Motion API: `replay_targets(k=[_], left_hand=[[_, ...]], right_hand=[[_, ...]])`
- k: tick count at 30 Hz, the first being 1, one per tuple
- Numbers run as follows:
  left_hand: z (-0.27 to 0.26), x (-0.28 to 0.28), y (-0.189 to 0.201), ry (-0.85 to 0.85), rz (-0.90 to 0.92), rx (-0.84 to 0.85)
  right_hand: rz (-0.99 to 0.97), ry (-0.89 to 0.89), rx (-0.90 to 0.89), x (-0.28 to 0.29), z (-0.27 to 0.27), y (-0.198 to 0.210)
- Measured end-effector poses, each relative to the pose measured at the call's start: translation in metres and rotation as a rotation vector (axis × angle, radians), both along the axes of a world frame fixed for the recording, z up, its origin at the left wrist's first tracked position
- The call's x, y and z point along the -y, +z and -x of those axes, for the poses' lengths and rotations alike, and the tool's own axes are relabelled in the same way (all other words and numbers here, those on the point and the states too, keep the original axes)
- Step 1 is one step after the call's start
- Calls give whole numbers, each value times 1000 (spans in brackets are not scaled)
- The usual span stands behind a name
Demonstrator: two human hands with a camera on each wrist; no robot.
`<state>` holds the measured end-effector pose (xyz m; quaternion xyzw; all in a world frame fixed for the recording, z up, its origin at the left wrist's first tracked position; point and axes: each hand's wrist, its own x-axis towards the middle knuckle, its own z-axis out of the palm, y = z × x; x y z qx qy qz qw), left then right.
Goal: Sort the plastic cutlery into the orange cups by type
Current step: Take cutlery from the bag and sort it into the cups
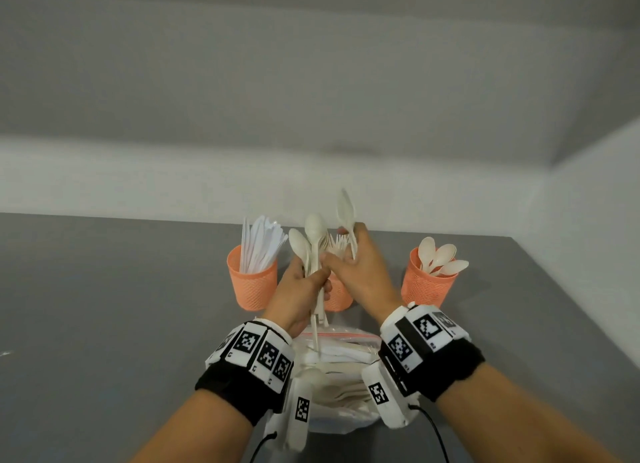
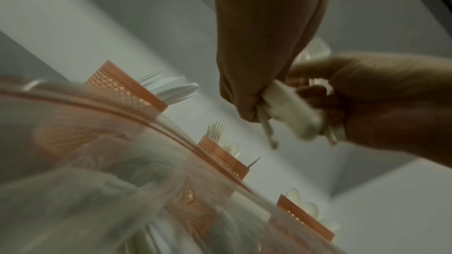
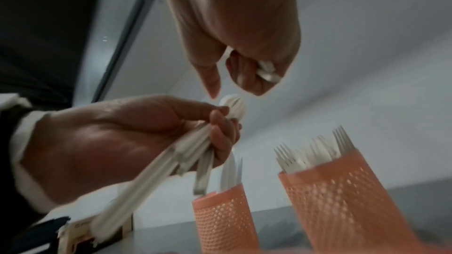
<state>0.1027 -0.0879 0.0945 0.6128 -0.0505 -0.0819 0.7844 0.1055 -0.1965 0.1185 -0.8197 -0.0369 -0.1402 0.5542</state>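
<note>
Left hand (image 1: pixel 298 291) clutches a spoon bundle (image 1: pixel 311 240), right hand (image 1: pixel 360 268) pinches several spoons (image 1: pixel 346 210); next, likely, the spoon cup (image 1: pixel 426 282) at three o'clock.

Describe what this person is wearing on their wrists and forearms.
Both forearms are bare, with no sleeves. Each wrist carries a black fabric band topped by a ring of white blocks printed with black-and-white square fiducial markers. The right wrist's set matches. A white camera housing with its own marker hangs under each wrist, and a thin black cable trails from each.
</note>
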Motion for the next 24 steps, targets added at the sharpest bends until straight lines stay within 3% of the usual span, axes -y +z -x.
replay_targets(k=[2,7,9,12,16,19,24], left_hand=[[0,3,4,38,-51,95],[5,6,2,39,-72,230],[2,4,0,14,36,183],[0,0,9,-57,292,9],[-6,-4,11,-56,356,-50],[-14,-11,12,47,379,-153],[-17,-24,11,-7,305,-188]], right_hand=[[85,29,72,-8,1,2],[175,38,24,-10,-5,8],[132,63,-26,-8,-8,10],[-83,174,-222,-7,-9,8],[-165,295,-298,-4,-5,7],[-183,223,-188,11,-11,25],[-157,-151,193,54,-50,49]])
